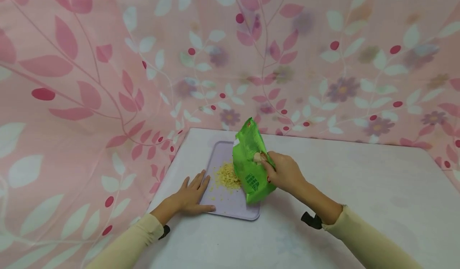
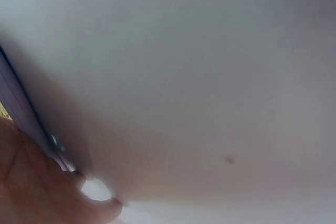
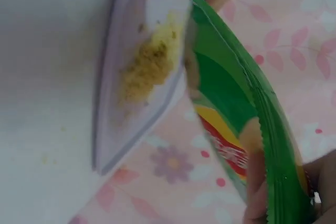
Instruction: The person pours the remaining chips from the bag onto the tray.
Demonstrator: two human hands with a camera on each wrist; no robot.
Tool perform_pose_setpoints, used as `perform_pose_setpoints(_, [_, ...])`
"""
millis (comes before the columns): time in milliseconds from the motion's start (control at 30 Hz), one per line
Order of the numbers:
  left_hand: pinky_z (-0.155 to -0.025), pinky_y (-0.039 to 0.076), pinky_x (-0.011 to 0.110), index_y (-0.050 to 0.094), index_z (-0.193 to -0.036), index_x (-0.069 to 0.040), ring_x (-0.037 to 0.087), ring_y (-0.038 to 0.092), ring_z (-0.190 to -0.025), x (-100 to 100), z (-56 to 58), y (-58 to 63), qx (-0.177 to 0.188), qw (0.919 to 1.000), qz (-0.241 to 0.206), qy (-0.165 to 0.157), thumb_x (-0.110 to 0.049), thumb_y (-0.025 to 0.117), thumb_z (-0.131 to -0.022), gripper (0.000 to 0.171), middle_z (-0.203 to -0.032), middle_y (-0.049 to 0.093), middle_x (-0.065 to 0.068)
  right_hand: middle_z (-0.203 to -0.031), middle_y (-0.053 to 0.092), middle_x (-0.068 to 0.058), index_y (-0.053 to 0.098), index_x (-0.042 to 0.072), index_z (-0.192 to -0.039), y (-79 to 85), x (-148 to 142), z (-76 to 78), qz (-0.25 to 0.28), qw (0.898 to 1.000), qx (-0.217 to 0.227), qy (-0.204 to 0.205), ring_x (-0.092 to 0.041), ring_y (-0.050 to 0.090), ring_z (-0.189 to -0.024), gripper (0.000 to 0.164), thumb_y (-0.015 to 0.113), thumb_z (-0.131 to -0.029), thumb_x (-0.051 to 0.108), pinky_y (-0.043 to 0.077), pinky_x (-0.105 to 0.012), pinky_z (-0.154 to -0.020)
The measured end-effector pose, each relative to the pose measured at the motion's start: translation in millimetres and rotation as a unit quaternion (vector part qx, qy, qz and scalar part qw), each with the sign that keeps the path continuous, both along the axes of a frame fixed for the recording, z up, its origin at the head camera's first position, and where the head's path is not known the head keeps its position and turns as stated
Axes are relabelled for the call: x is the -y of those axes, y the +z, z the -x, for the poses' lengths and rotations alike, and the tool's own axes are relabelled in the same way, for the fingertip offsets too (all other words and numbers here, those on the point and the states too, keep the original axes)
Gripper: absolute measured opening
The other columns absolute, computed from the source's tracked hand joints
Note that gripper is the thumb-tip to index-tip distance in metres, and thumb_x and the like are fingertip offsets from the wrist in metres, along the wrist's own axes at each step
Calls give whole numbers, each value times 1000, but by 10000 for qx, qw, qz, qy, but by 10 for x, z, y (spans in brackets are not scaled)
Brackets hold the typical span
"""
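A light purple tray point(image 1: 233, 209) lies on the white table, bearing a loose heap of pale yellow crumbled pieces point(image 1: 227, 176). My left hand point(image 1: 192, 195) rests at the tray's left edge with its fingers spread and straight. Over the right part of the tray, my right hand point(image 1: 285, 173) grips a bright green snack bag point(image 1: 248, 161) by its right side. The bag is tilted and hides part of the tray. In the right wrist view the bag point(image 3: 220, 72) shows a red and yellow printed band, with the crumbled heap point(image 3: 149, 64) beyond it.
The white table point(image 1: 345, 193) extends to the right of the tray. Pink cloth with leaves and flowers point(image 1: 230, 61) hangs behind and along the left side. A few small crumbs point(image 3: 46, 159) lie on the table near the tray in the right wrist view.
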State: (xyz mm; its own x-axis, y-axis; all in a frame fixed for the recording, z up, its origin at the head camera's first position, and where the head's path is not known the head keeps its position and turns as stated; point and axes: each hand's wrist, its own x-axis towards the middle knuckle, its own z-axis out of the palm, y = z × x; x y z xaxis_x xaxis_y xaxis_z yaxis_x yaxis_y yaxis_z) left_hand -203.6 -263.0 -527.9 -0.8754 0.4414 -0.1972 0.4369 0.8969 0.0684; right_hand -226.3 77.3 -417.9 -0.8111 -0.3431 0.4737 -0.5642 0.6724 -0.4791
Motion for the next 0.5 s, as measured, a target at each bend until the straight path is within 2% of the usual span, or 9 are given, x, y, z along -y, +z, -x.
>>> perform_pose_setpoints(67, [-109,11,59,6,-149,-10,29,7,-143,9,9,-14,-43,10000,24,-9,-85,30,-72,111,-156,-2,12,-56,41,3,48,13,-70,53,8,15,396,9986,-349,-72,-7,38,-46,23,60,-89,19,31,-22,-41])
perform_pose_setpoints(133, [-109,11,58,6,-149,-10,28,6,-143,16,17,-23,-87,10000,47,11,-86,29,-71,111,-156,-2,12,-56,42,3,48,14,-70,70,33,16,501,9976,-477,-37,-7,38,-46,23,60,-89,19,31,-22,-41])
perform_pose_setpoints(333, [-109,10,59,4,-149,-11,27,5,-144,9,22,-48,16,10000,-6,70,-88,28,-69,113,-156,-4,11,-55,42,9,45,16,-66,-81,114,-38,-295,9989,296,188,-2,38,-46,28,59,-90,21,31,-19,-42])
perform_pose_setpoints(500, [-109,10,59,4,-149,-12,27,5,-144,0,22,-29,49,9999,-7,105,-88,28,-69,113,-156,-5,11,-54,42,7,46,16,-67,-144,114,-38,-269,9992,296,28,-5,38,-47,27,60,-89,21,31,-20,-42])
